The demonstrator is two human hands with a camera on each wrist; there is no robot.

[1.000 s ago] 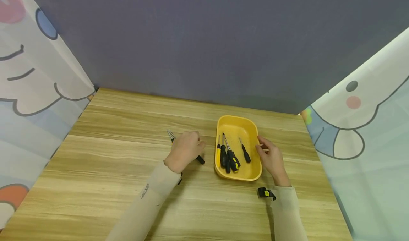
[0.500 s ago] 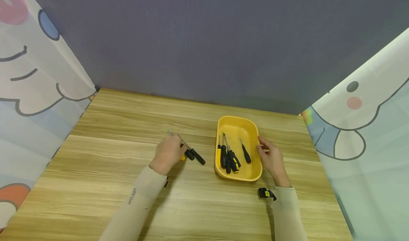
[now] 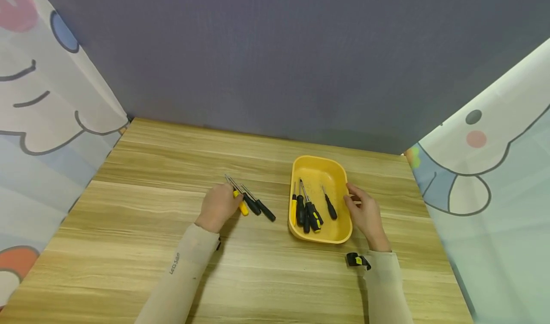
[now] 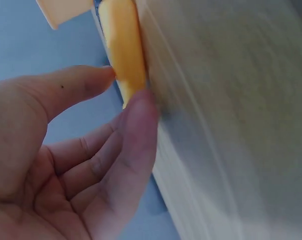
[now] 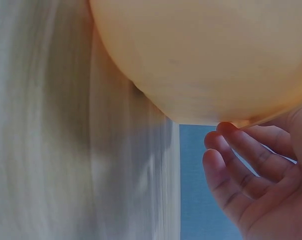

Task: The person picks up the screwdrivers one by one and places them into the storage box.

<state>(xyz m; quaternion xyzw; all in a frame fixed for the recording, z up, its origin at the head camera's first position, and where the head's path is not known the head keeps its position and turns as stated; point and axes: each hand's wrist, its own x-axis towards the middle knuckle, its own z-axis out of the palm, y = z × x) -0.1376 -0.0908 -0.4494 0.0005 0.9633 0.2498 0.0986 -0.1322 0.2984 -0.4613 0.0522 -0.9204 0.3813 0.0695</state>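
In the head view, my left hand pinches the yellow handle of a screwdriver lying on the table. The left wrist view shows thumb and index finger at the end of that yellow handle. Right beside it lie two black-handled screwdrivers, shafts pointing up and left. My right hand holds the right rim of a yellow plastic tray. From the right wrist, fingertips meet the tray's edge from below; the thumb is hidden there. Inside the tray are several screwdrivers, one black apart from the others.
A wood-grain table carries everything. Behind it stands a dark grey panel. Cartoon-printed curtains hang on both sides. A black strap shows by the right wrist.
My left hand has moved left and back from over the black-handled screwdrivers to the yellow-handled one, uncovering the black handles. The right hand and tray stay put.
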